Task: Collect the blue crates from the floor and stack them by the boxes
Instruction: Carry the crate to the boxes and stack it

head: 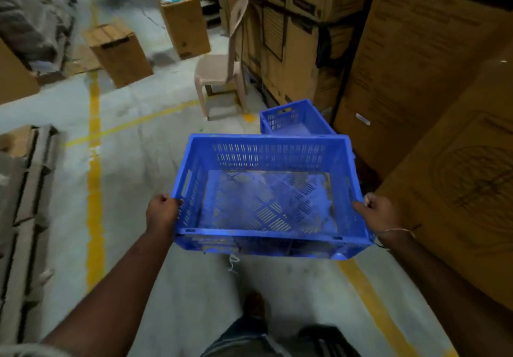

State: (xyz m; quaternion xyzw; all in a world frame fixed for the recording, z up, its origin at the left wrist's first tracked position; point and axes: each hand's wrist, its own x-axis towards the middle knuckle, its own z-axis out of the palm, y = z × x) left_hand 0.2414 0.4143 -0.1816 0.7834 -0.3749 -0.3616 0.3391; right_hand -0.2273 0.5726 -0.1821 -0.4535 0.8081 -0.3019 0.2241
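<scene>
Plainly, held crate: a blue crate [266,190] of hard moulded plastic, rectangular, open-topped, carried level above the floor between both hands; walls slotted in rows, base perforated in a diagonal pattern, dusty grey film inside.
Left grip: the left hand [162,210] is closed around the crate's left rim near the near corner, just below a handle slot.
Right grip: the right hand [381,212] is clenched on the right rim near the near corner; a thin bangle [395,231] sits on that wrist.
Second crate: another blue crate [294,119], same slotted make, rests on the floor just beyond the held one, right beside the tall boxes.
Boxes: stacked brown cardboard boxes [416,65], matt and printed, form a wall along the right edge of the floor; printing is too blurred to read, and a small white label [362,119] is illegible.
Chair: a beige plastic chair [222,76], smooth with a curved back, stands past the second crate, close to the box wall.
Floor: grey concrete floor [155,140], scuffed, marked with worn yellow lines [94,162].
Open room: a clear aisle runs ahead on the left of the crates; two loose cartons [119,51] stand farther off, and a wooden pallet stack [25,204] borders the left edge.
Loose thread: a pale string [233,263] dangles under the crate's near edge.
</scene>
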